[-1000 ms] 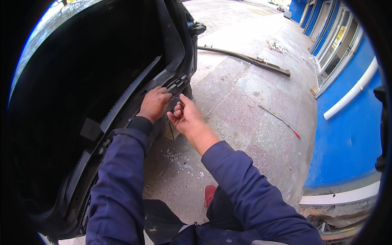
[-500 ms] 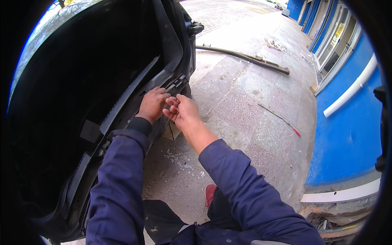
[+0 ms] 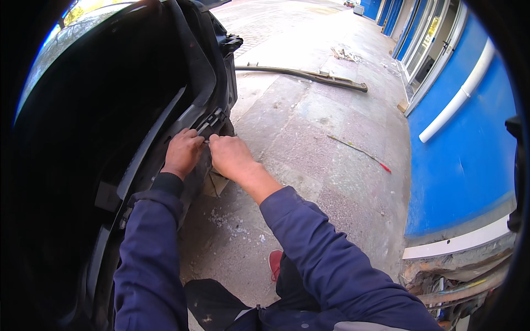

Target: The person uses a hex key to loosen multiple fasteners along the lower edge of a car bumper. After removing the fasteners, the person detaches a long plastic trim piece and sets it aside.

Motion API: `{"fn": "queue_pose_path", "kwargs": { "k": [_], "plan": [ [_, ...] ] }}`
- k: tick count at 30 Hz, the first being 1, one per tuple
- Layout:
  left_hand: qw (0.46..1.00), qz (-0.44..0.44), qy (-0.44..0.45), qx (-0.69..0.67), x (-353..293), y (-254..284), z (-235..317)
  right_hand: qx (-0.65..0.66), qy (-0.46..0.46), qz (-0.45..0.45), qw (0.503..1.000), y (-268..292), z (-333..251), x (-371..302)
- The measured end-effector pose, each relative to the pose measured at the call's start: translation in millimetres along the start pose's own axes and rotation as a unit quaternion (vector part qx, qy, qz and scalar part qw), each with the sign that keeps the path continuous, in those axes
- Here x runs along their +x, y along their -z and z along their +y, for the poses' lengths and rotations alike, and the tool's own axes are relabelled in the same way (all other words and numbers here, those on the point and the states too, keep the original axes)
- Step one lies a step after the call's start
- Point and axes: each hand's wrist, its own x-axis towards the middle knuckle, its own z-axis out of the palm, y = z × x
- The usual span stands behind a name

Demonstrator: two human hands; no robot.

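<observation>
Car body rim (image 3: pixel 148 144): running along the person's left side, with both hands working near its far end, just beside a black bracket (image 3: pixel 212 120).
Left hand (image 3: pixel 182 153): bending its fingers against the rim, keeping nearly its earlier pose; what it is gripping, I can't tell from here.
Right hand (image 3: pixel 234 157): showing its back now, where half a second ago it was turning its palm up; its fingers are curling closed on a thin piece (image 3: pixel 207 142).
Pavement (image 3: pixel 298 138): holding a red-handled rod (image 3: pixel 361 151), lying unmoved well apart from the hands.
</observation>
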Motion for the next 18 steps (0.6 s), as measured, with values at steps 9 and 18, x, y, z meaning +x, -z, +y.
{"fn": "queue_pose_path", "kwargs": {
  "k": [9, 18],
  "plan": [
    [1.0, -0.01, 0.024, -0.012, -1.5, -0.3, -3.1, 0.789, -0.355, -0.109, 0.49, -4.6, -14.1, -0.4],
    [1.0, 0.001, 0.004, -0.005, -0.2, -2.2, -3.5, 0.678, -0.304, -0.128, 0.657, -17.0, -5.1, 4.4]
  ]
}}
